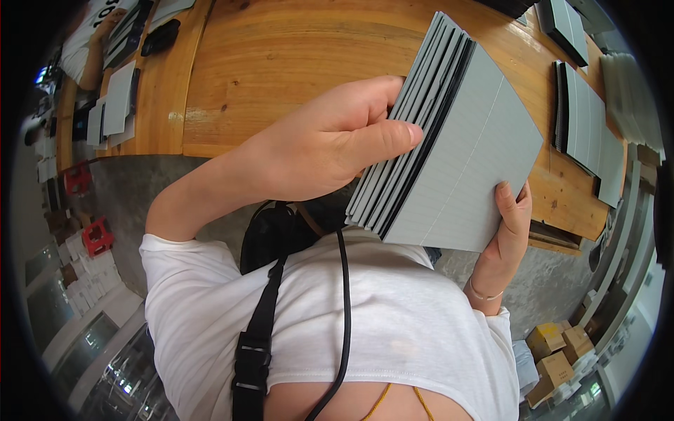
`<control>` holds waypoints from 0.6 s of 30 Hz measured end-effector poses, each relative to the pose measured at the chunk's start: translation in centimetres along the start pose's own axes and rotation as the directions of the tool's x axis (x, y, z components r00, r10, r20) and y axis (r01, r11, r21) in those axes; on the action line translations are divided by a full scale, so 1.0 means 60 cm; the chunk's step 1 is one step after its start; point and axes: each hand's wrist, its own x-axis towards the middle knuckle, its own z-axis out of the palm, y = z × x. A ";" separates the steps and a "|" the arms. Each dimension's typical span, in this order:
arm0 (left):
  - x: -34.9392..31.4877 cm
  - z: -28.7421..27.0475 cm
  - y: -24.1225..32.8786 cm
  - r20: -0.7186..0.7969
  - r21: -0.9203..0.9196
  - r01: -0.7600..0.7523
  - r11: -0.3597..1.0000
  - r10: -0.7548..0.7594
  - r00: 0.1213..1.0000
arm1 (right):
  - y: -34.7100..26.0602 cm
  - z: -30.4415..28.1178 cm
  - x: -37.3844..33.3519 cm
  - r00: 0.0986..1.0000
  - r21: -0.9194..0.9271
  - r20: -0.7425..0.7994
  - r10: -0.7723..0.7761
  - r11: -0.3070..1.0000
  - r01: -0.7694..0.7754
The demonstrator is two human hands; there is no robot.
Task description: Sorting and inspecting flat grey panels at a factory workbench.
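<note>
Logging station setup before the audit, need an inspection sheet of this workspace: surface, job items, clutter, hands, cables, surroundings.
Surface: wooden table, light brown, visible grain and knots.
Job's things: stack of grey boards, held tilted, layered edges facing left.
Clutter: grey board stacks at the table's right; more grey boards and a dark object at upper left.
Hands: left hand grips the stack's left side, thumb across the edges; right hand holds its lower right.
Cables: black cable down the shirt front, ends not visible; buckled black strap beside it.
Surroundings: red stool at left, cardboard boxes at lower right, another person's arm at upper left.
</note>
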 end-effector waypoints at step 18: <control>0.002 0.048 0.094 -0.044 0.240 0.104 0.965 -0.096 0.994 | 0.041 0.022 -0.002 0.995 0.362 0.087 0.044 0.929 -0.073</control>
